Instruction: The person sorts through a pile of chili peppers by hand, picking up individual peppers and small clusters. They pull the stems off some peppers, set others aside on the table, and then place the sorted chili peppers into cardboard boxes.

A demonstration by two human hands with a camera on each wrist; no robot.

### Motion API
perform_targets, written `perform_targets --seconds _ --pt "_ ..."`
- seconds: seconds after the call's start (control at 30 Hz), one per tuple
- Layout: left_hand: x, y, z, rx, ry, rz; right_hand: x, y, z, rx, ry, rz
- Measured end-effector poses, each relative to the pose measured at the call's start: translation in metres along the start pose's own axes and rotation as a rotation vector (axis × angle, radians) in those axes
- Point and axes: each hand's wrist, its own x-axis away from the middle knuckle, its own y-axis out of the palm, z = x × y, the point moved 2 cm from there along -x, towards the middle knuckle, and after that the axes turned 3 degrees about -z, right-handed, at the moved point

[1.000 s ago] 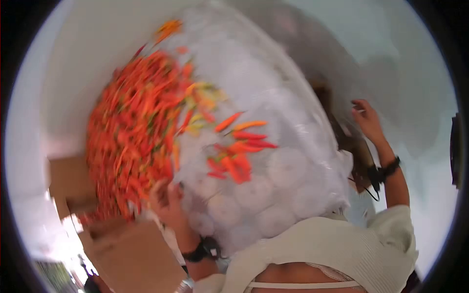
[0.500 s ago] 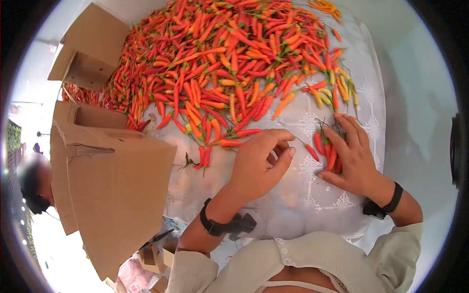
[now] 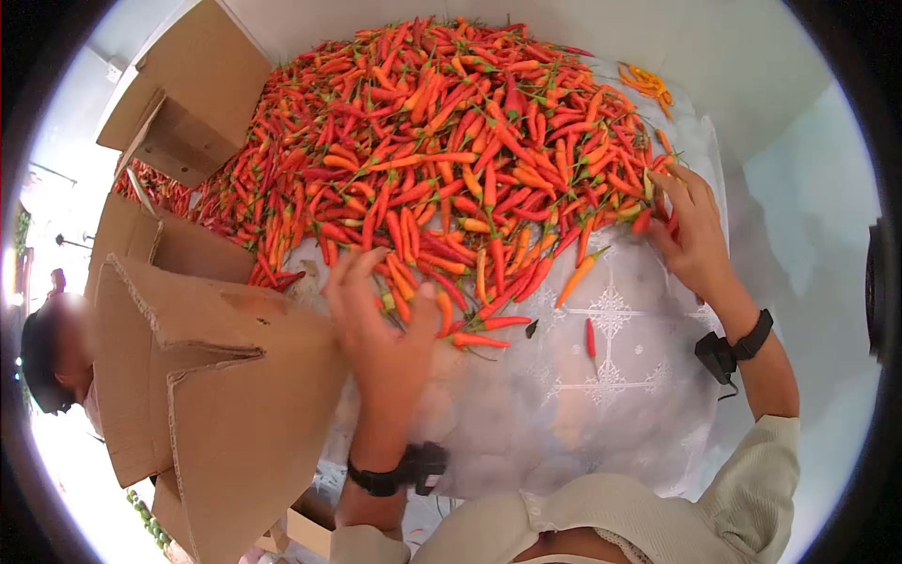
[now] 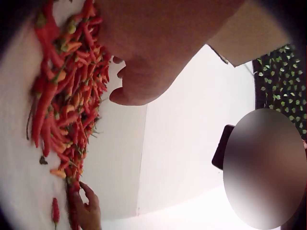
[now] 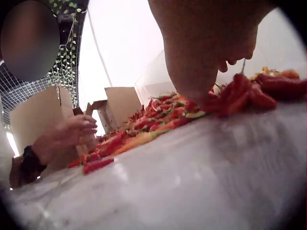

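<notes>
A wide heap of red and orange chili peppers (image 3: pixel 451 141) covers the far part of the patterned plastic-covered table (image 3: pixel 564 395). The left hand (image 3: pixel 381 329) hovers at the heap's near left edge, fingers spread and slightly bent, gripping nothing visible. At the heap's right edge is the right hand (image 3: pixel 697 235), its fingers bent over red peppers; in the right wrist view red peppers (image 5: pixel 240 96) lie by its fingertips. Whether it grips them cannot be told. One red pepper (image 3: pixel 590 338) lies alone on the cover.
Open cardboard boxes (image 3: pixel 254 404) stand on the left, beside the left forearm. A few yellow-orange peppers (image 3: pixel 646 86) lie at the back right. Another person (image 3: pixel 58 352) is at the far left. A pale wall (image 3: pixel 799 188) rises on the right.
The left hand has moved left, toward the boxes. The right hand has moved away from the body to the heap's edge, and the peppers it had near the middle right are no longer there.
</notes>
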Motion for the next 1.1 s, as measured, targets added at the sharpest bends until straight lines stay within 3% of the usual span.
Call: perform_targets --seconds 0.13,0.27,0.37,0.47,0.53,0.87,0.97,1.0,1.07,1.1 --pt "-0.006 0.006 -0.014 -0.097 -0.060 -0.071 -0.040 -0.011 -0.021 -0.116 -0.005 -0.023" --pt "-0.004 0.045 -0.033 -0.006 -0.102 -0.111 -0.087 0.016 -0.038 -0.212 -0.034 -0.100" --pt "-0.004 0.062 -0.013 -0.104 0.011 -0.115 -0.125 0.043 -0.050 -0.216 -0.009 -0.181" --pt "-0.005 0.079 0.011 -0.193 -0.004 -0.163 -0.160 0.066 -0.056 -0.208 0.054 -0.213" --pt "-0.006 0.091 0.020 -0.161 -0.007 -0.148 -0.170 0.082 -0.054 -0.175 0.019 -0.130" --pt "0.021 0.094 0.074 -0.043 0.116 -0.290 -0.107 0.053 -0.066 -0.175 -0.253 -0.239" --pt "0.016 0.053 0.084 0.001 0.130 -0.532 -0.089 0.027 -0.066 -0.224 -0.340 -0.361" --pt "0.012 0.044 0.077 0.011 0.140 -0.457 -0.085 0.021 -0.066 -0.205 -0.398 -0.403" --pt "-0.010 0.029 0.060 0.031 0.157 -0.312 -0.087 -0.012 -0.076 -0.254 -0.346 -0.689" --pt "-0.027 0.021 0.049 0.010 0.202 -0.141 -0.089 -0.020 -0.078 -0.277 -0.315 -0.830"
